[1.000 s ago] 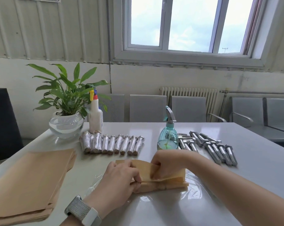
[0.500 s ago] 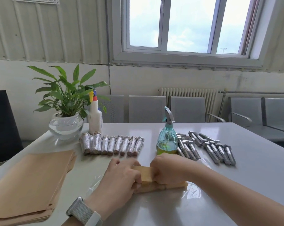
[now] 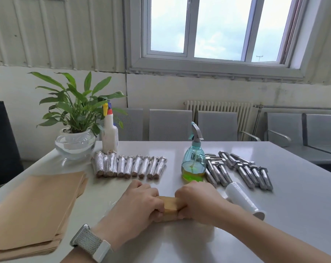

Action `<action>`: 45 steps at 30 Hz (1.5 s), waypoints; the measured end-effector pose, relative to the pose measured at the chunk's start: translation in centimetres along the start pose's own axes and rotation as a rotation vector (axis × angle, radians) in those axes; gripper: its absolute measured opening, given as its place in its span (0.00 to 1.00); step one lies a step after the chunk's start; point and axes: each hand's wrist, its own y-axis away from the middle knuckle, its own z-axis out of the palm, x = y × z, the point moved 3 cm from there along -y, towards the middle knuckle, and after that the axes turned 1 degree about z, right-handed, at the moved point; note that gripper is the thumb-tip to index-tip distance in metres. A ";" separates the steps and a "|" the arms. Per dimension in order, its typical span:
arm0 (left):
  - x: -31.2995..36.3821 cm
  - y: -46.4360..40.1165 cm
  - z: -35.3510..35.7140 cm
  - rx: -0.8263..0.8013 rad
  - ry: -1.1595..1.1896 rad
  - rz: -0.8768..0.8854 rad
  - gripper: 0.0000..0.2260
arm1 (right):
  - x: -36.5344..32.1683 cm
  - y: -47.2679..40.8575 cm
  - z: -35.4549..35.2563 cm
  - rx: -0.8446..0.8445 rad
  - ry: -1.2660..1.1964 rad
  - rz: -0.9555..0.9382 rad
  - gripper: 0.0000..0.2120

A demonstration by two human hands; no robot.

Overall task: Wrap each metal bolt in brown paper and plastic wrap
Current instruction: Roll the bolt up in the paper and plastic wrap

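Observation:
A roll of brown paper, with the bolt hidden inside, lies on the white table in front of me. My left hand grips its left end and my right hand grips its right end, fingers curled over it. A thin sheet of plastic wrap lies under the roll, barely visible. Several bare metal bolts lie at the right. Several wrapped bolts form a row behind my hands. A white plastic wrap roll lies just right of my right forearm.
A stack of brown paper sheets sits at the left. A teal spray bottle with green liquid stands behind my right hand. A white spray bottle and a potted plant stand at the back left. Grey chairs line the far edge.
The loose paper flap has been rolled down over the bolt into a tight roll. Both hands have closed in on it and moved toward me.

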 end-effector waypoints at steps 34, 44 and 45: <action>-1.0 -0.6 0.7 -0.138 0.247 -0.356 0.08 | -1.8 5.2 2.3 0.376 0.020 -0.052 0.11; -1.0 -0.4 0.3 -0.173 0.353 -0.329 0.09 | 2.2 0.9 0.1 -0.044 -0.359 -0.011 0.11; -1.0 -0.3 0.3 -0.165 0.345 -0.323 0.09 | 2.3 0.3 0.2 -0.108 -0.348 -0.027 0.12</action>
